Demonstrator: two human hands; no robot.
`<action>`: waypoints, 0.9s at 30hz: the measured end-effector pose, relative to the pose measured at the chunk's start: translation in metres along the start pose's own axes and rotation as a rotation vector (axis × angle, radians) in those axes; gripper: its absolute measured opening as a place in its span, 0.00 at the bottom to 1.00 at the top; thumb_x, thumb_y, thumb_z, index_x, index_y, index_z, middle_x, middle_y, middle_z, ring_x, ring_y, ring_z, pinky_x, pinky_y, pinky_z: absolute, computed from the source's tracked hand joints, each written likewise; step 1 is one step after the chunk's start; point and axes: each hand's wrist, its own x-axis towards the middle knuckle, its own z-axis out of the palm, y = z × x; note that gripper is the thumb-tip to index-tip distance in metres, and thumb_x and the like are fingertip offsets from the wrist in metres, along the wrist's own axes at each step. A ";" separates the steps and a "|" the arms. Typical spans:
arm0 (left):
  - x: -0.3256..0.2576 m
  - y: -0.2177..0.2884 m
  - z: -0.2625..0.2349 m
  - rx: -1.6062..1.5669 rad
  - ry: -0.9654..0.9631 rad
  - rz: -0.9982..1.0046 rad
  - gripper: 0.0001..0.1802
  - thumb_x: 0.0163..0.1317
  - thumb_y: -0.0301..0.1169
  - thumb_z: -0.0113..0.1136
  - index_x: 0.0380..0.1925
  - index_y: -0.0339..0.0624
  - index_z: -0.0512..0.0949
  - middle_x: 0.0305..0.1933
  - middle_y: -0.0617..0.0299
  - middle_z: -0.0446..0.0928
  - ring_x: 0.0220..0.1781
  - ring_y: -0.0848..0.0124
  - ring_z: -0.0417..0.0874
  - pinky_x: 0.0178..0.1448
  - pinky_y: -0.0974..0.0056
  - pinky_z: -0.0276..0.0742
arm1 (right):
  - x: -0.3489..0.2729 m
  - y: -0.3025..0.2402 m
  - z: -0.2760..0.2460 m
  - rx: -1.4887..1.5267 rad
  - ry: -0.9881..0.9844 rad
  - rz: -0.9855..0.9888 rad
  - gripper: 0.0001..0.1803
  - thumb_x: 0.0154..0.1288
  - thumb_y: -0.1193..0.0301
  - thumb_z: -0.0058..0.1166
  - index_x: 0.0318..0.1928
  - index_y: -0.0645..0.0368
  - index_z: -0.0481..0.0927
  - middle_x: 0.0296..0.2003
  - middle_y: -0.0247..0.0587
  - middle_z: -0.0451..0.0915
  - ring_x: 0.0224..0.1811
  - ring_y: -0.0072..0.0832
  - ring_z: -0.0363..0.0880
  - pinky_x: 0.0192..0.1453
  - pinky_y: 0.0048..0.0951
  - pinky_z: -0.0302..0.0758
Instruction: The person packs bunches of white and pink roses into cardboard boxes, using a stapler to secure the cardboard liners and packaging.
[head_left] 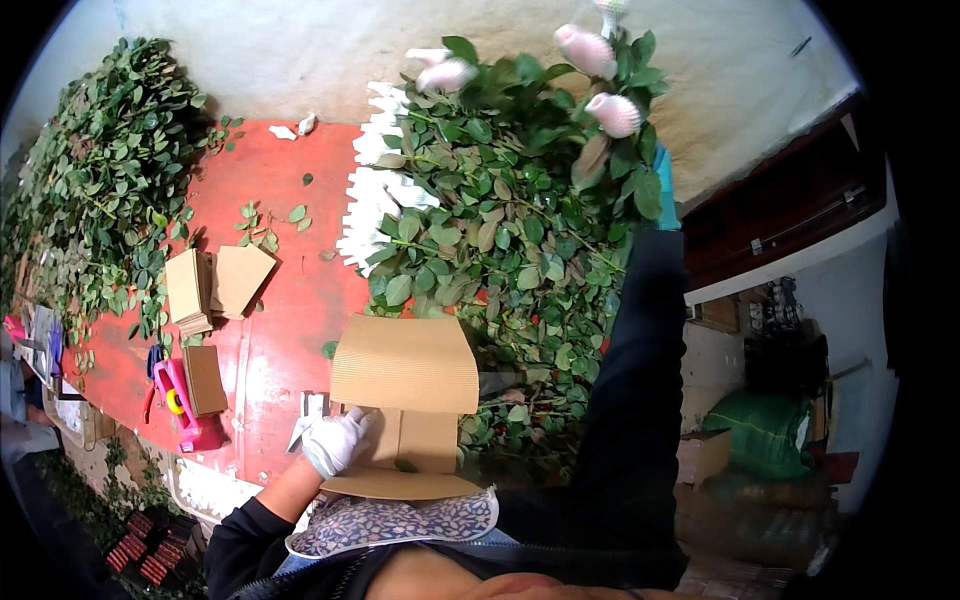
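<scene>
Pressing down at the lower middle of the frame, the gloved left hand (pixel 335 440) lies with fingers spread flat on a corrugated cardboard sheet (pixel 405 365), gripping nothing. The right hand is hidden; only its dark sleeve (pixel 625 400) rises toward the bunch of roses (pixel 500 200), so its grip cannot be told. Farther left on the red table (pixel 280 340) sit a pink stapler (pixel 185 405) and stacked cardboard pieces (pixel 190 290). Leafy stems (pixel 90 170) fill the upper left.

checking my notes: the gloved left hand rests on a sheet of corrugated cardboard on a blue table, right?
Not quite: the table is red, not blue. The head view shows the gloved left hand resting on the corrugated cardboard sheet, beside the bunch of roses.
</scene>
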 end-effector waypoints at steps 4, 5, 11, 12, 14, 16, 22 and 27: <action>0.001 0.000 -0.003 -0.001 0.021 0.022 0.30 0.56 0.39 0.62 0.59 0.43 0.70 0.46 0.53 0.74 0.35 0.57 0.83 0.37 0.54 0.79 | -0.028 0.010 0.025 -0.370 -0.212 0.003 0.15 0.72 0.68 0.42 0.50 0.63 0.77 0.42 0.37 0.81 0.44 0.28 0.78 0.46 0.32 0.76; 0.001 0.001 -0.003 -0.005 0.017 0.025 0.30 0.56 0.39 0.62 0.59 0.43 0.70 0.46 0.53 0.74 0.35 0.56 0.83 0.37 0.54 0.79 | -0.040 0.018 0.039 -0.574 -0.346 -0.014 0.15 0.73 0.68 0.41 0.50 0.63 0.77 0.42 0.37 0.80 0.44 0.27 0.78 0.46 0.32 0.76; -0.001 -0.001 -0.001 -0.004 0.001 0.014 0.30 0.56 0.40 0.63 0.59 0.44 0.70 0.45 0.53 0.73 0.34 0.56 0.82 0.38 0.53 0.79 | -0.137 0.102 0.135 -1.652 -1.257 -0.095 0.22 0.52 0.74 0.55 0.50 0.46 0.77 0.45 0.43 0.80 0.43 0.44 0.81 0.52 0.46 0.75; 0.000 0.000 -0.001 0.001 -0.024 -0.004 0.30 0.55 0.40 0.63 0.59 0.44 0.70 0.45 0.53 0.73 0.35 0.56 0.83 0.38 0.53 0.79 | -0.134 0.113 0.128 -1.652 -1.195 -0.160 0.22 0.52 0.74 0.55 0.51 0.46 0.77 0.44 0.44 0.80 0.43 0.45 0.81 0.50 0.47 0.75; -0.001 -0.001 -0.001 -0.013 -0.017 -0.012 0.30 0.56 0.39 0.63 0.59 0.44 0.70 0.46 0.53 0.73 0.35 0.56 0.83 0.37 0.53 0.79 | -0.117 0.117 0.124 -1.692 -1.063 -0.196 0.22 0.53 0.73 0.56 0.51 0.47 0.77 0.41 0.46 0.78 0.41 0.46 0.81 0.46 0.48 0.76; -0.003 -0.002 0.001 -0.018 -0.011 -0.028 0.30 0.56 0.39 0.63 0.58 0.44 0.71 0.47 0.53 0.74 0.34 0.56 0.83 0.37 0.54 0.79 | -0.078 0.105 0.119 -1.684 -0.932 -0.286 0.24 0.52 0.73 0.61 0.53 0.49 0.76 0.41 0.52 0.76 0.42 0.50 0.80 0.42 0.47 0.77; -0.001 0.000 -0.004 0.001 0.010 0.012 0.29 0.55 0.39 0.62 0.58 0.44 0.71 0.57 0.52 0.71 0.33 0.55 0.83 0.35 0.54 0.80 | 0.017 0.154 0.093 -1.997 -0.849 -0.320 0.36 0.52 0.74 0.62 0.64 0.47 0.68 0.59 0.50 0.70 0.54 0.46 0.78 0.57 0.44 0.74; 0.002 0.006 -0.010 0.061 -0.013 0.039 0.29 0.55 0.39 0.62 0.57 0.43 0.72 0.56 0.54 0.71 0.36 0.58 0.83 0.37 0.56 0.80 | 0.032 0.212 0.067 -2.051 -0.833 -0.055 0.47 0.54 0.75 0.62 0.73 0.45 0.54 0.63 0.54 0.68 0.58 0.44 0.75 0.64 0.40 0.70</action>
